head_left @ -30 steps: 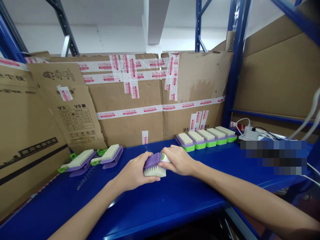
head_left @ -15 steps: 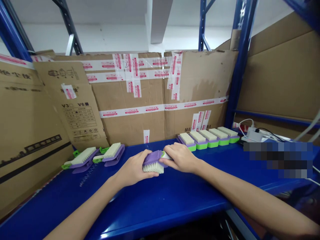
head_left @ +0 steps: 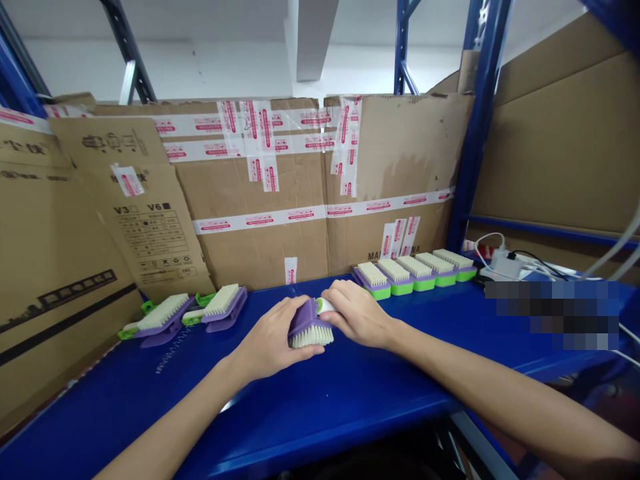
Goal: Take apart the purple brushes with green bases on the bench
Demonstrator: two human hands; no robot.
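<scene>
Above the middle of the blue shelf, a purple scrub brush with pale bristles is held between both hands, its bristles facing down and toward me. My left hand grips the brush head from the left, thumb along the bristle side. My right hand is closed around the brush's white-and-green handle, most of which its fingers hide. Two similar brushes with green handles, one being a purple brush, lie bristles up at the left. Several brush heads with green-and-purple sides stand in a row at the back right.
Taped cardboard sheets wall off the back of the blue shelf, with more cardboard at both sides. Blue metal posts rise behind. A white charger with cables sits at the right, beside a blurred-out patch.
The brush has tilted slightly in my hands, showing more of its front end. Both hands stay on it. The whole view has shifted a little.
</scene>
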